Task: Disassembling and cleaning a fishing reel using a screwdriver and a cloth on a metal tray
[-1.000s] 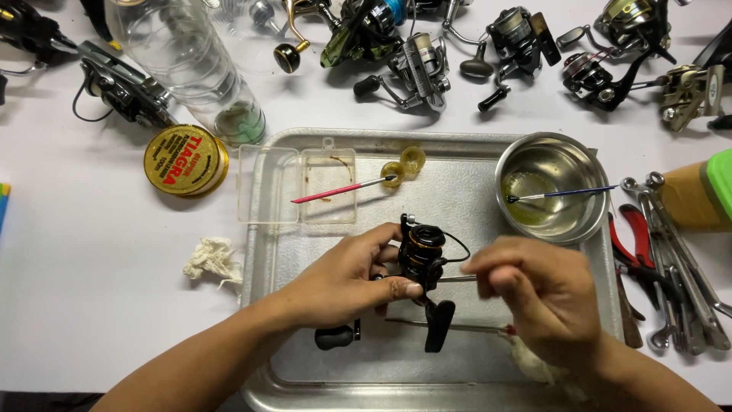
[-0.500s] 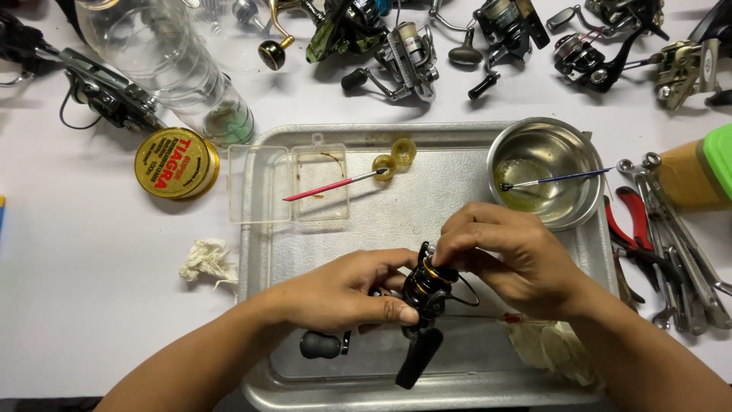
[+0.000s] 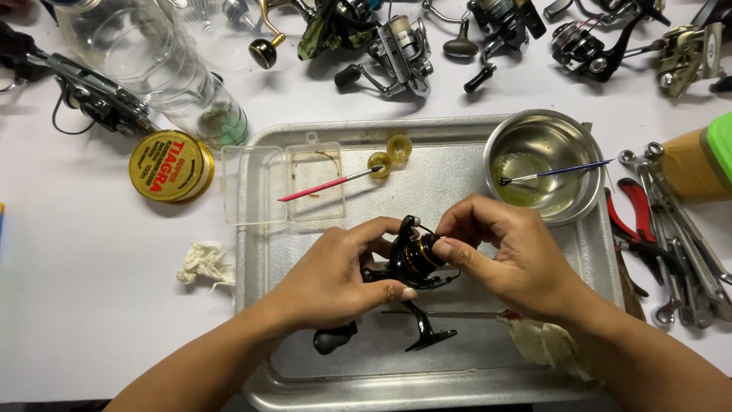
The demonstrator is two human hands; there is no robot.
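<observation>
I see both forearms angling in from below; my left hand curls in a grip, my right hand pinches with fingertips (thumb and forefinger meeting), hands nearly touching

Both hands meet over a metal tray. The left hand and the right hand have a fishing reel between them. Behind the left hand, a plastic box sits on the tray's edge with a stick across it. Behind the right hand is a bowl with a brush in it. Left of the left hand, off the tray, lies a rag. Right of the right hand lie pliers and wrenches. More reels lie far behind both hands.
</observation>
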